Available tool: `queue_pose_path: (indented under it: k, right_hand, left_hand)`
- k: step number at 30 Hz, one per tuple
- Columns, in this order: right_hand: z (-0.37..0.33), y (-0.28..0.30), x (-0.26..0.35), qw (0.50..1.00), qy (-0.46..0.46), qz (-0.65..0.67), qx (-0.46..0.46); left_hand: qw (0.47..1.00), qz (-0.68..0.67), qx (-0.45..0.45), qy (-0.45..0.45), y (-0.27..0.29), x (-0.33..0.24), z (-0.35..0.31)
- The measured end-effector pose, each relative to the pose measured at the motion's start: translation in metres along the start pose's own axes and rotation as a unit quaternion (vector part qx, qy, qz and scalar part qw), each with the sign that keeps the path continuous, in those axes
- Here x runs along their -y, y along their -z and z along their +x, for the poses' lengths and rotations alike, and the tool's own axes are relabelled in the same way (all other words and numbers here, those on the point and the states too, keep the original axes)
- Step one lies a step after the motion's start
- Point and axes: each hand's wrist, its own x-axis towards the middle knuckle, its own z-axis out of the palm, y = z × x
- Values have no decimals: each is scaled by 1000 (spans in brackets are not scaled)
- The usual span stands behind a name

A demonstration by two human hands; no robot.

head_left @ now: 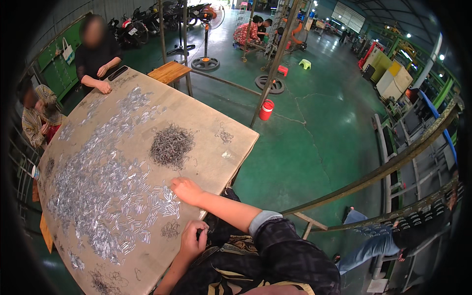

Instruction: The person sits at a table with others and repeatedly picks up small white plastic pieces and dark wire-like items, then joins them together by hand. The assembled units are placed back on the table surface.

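Green floor stretches past table edge; left hand curled, right hand at metal pieces, grips unclear.

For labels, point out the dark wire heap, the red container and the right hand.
Dark wire heap [172,146], head view: its middle.
Red container [266,112], head view: its side.
Right hand [186,191], head view: its back.

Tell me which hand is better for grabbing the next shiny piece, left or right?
Probably the right hand: it reaches over the table, right beside the nearest shiny pieces. The left hand is curled near the table's edge, farther from them.
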Motion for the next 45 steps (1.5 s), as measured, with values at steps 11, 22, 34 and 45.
queue_pose_path:
  k: [11, 22, 34, 45]
  right_hand:
    - [-87, 122, 36, 785, -300, 541, 24]
    - [-127, 129, 69, 831, -312, 460, -26]
    - [-129, 112, 75, 920, -155, 335, -135]
    - [-139, 112, 76, 938, -121, 296, -135]
  left_hand:
    - [999, 8, -26, 40, 7, -13, 13]
    - [998, 29, -3, 64, -6, -8, 9]
    - [990, 23, 35, 135, 2, 5, -3]
    - [992, 61, 42, 100, 0, -2, 0]
